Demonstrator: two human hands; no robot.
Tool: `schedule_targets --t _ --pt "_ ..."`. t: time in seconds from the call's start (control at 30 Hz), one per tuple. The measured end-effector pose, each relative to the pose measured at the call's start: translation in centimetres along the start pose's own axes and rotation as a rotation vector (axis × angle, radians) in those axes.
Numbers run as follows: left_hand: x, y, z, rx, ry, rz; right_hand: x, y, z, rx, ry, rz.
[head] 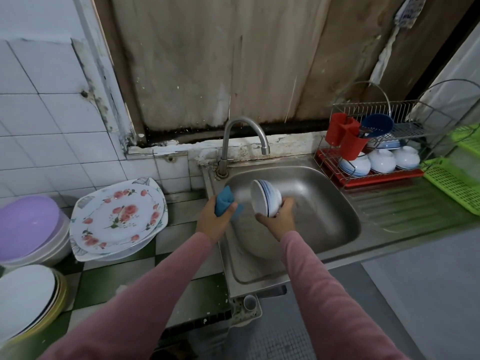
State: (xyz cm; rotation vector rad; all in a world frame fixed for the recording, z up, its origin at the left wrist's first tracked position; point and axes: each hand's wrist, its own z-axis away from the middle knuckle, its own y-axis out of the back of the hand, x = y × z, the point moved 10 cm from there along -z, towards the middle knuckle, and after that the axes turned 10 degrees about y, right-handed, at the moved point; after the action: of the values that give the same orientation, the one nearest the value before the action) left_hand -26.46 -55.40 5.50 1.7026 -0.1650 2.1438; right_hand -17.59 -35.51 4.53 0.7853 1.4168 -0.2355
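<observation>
1. In hand now: the right hand grips a white, blue-lined bowl from below. The bowl is tipped on its side over the sink, with its mouth turned left.
2. The left hand is closed round a blue sponge, held just beside the bowl. I cannot tell whether the two touch.
3. Likely done: matching bowls sit upside down in the dish rack at the far right.
4. Probably left to wash: the flowered plates on the worktop at left, plus two stacks further left, one purple-topped and one of white plates at the near edge.
5. No water shows at the tap, so this bowl seems to be at the scrubbing stage, with rinsing and racking to come.
</observation>
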Motion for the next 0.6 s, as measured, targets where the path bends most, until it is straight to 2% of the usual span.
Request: schedule_targets --t 0.1,0.17,0.3,0.4,0.5,0.6 --pt "-0.6 1.5 0.5 0.041 0.017 0.018 0.8 -2.1 0.5 0.012 -0.198 -0.367" --pt "-0.7 3.0 1.4 0.111 0.017 0.024 0.9 -4.5 1.2 -0.072 -0.305 -0.542" --pt "0.0 7.7 3.7 0.321 -0.031 0.121 0.0 -9.7 3.1 -0.262 -0.376 -0.676" --pt "1.9 11.7 5.7 0.454 -0.170 0.135 -1.5 -13.9 5.1 -0.368 -0.417 -0.704" --pt "4.1 14.2 7.2 0.481 -0.327 -0.024 -3.4 -18.6 7.0 -0.494 -0.407 -0.749" --pt "5.0 15.0 7.1 0.401 -0.427 -0.385 -6.6 -22.9 9.3 -0.621 -0.366 -0.914"
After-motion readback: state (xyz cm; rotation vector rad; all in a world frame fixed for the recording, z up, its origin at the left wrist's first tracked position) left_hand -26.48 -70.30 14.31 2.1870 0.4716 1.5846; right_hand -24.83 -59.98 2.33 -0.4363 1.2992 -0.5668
